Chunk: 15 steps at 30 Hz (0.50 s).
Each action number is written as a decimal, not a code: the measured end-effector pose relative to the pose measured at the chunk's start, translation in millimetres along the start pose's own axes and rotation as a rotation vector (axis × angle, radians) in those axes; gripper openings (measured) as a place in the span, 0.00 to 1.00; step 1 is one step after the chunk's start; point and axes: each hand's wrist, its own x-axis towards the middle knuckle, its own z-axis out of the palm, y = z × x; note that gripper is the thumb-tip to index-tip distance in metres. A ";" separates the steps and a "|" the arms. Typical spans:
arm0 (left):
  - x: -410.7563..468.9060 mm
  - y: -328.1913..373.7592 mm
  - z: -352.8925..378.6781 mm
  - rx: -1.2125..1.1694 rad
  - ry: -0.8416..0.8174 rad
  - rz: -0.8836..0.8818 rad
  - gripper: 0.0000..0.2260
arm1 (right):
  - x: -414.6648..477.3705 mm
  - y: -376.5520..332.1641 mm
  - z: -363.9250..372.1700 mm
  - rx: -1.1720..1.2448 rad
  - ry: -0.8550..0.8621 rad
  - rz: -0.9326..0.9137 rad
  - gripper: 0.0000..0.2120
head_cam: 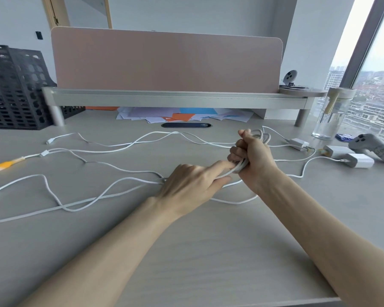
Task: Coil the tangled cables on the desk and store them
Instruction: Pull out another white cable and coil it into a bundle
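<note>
Several white cables lie spread and crossed over the pale desk, running from the left edge to the right. My right hand is a fist gripping a small coil of white cable, whose loops stick out above and below the fist. My left hand is just left of it, pinching the strand that leads into the coil's lower end. White chargers with cables attached lie on the right.
A black mesh file rack stands back left. A grey monitor riser with a pink divider spans the back, with coloured papers beneath. A glass bottle and a grey controller sit right. Yellow connectors lie left.
</note>
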 end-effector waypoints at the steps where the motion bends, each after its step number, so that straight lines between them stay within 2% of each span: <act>1: -0.5 0.5 -2.0 -0.003 -0.012 0.002 0.12 | 0.6 -2.5 -1.7 -0.084 0.019 -0.055 0.10; 3: 0.7 0.9 -4.7 0.016 -0.039 0.029 0.13 | -0.5 -6.5 -7.0 -0.369 0.014 -0.168 0.10; 6: 8.5 -2.3 -13.9 -0.031 -0.069 0.003 0.14 | -6.8 -9.3 -12.1 -0.870 -0.141 -0.257 0.15; 8: 13.5 -10.2 -21.4 -0.123 -0.017 -0.047 0.11 | -12.6 -8.9 -10.0 -1.099 -0.310 -0.157 0.28; 11: 14.4 -22.6 -27.3 -0.223 -0.006 -0.138 0.10 | -18.8 -6.0 -5.0 -1.187 -0.554 0.157 0.41; 13: 12.9 -25.2 -27.9 -0.257 -0.003 -0.174 0.08 | -21.7 -3.9 -4.6 -1.195 -0.668 0.276 0.38; 15: 13.7 -25.0 -26.9 -0.336 -0.003 -0.263 0.09 | -25.9 -4.5 -4.4 -1.182 -0.749 0.327 0.25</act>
